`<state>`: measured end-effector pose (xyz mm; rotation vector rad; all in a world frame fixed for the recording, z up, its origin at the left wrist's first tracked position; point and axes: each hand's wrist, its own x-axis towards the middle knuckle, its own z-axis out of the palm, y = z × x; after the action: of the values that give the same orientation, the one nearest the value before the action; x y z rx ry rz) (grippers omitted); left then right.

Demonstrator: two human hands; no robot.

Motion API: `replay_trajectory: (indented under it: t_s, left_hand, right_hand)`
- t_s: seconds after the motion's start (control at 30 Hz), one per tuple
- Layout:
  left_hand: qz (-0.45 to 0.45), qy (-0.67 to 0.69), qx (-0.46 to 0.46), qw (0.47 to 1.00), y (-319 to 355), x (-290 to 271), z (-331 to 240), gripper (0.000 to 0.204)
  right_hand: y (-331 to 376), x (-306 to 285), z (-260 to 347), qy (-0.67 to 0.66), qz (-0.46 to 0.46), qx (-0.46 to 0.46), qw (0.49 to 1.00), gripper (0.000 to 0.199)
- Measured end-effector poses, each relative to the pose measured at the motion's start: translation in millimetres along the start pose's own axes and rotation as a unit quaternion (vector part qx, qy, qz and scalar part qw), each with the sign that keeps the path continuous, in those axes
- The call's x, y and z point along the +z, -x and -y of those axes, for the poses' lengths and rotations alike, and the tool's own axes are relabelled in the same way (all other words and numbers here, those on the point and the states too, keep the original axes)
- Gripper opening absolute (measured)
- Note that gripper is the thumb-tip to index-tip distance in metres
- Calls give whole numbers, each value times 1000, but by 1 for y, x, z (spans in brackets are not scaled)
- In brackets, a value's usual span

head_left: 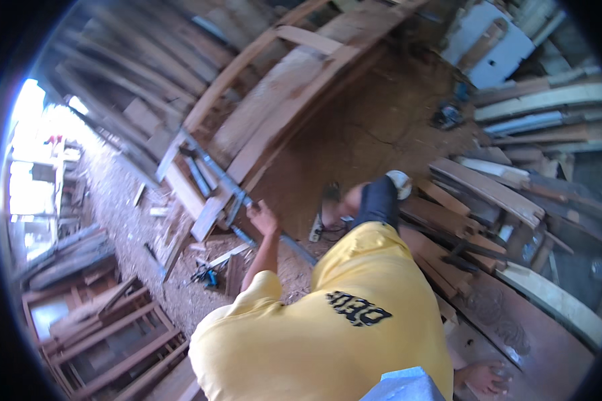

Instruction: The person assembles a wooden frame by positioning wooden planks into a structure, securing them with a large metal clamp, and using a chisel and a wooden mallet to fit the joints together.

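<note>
My left hand is closed around a long grey-blue metal bar. The bar runs from the end of a workbench down toward my body, and its lower end passes behind my yellow shirt. Close beyond the hand, a curved wooden piece and several short boards stand at the bench. At the lower right, my right hand rests on a flat brown panel with its fingers spread and nothing in them. The picture is somewhat blurred, so the bar's fittings are hard to make out.
Stacked lumber crowds the right side. Wooden frames lie at the lower left. A blue-and-black power tool sits on the shaving-strewn ground below the bench, and a white board leans at the far right.
</note>
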<state>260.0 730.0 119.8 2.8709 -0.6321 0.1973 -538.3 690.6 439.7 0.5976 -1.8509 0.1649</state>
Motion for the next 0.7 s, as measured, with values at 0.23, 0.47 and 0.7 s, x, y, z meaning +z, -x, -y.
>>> replay_trajectory:
  t_s: [0.23, 0.47, 0.7]
  left_hand:
    - [25, -2, 21, 999, -38, -28, -146, 65]
    - [42, 69, 278, 957, -228, 19, -371, 83]
    - [135, -28, 303, 943, -361, 82, -496, 107]
  right_hand:
    - [25, 33, 74, 117, 24, -38, 992, 58]
    - [10, -1, 199, 134, 104, -100, 980, 62]
    - [37, 30, 340, 106, 327, -35, 938, 60]
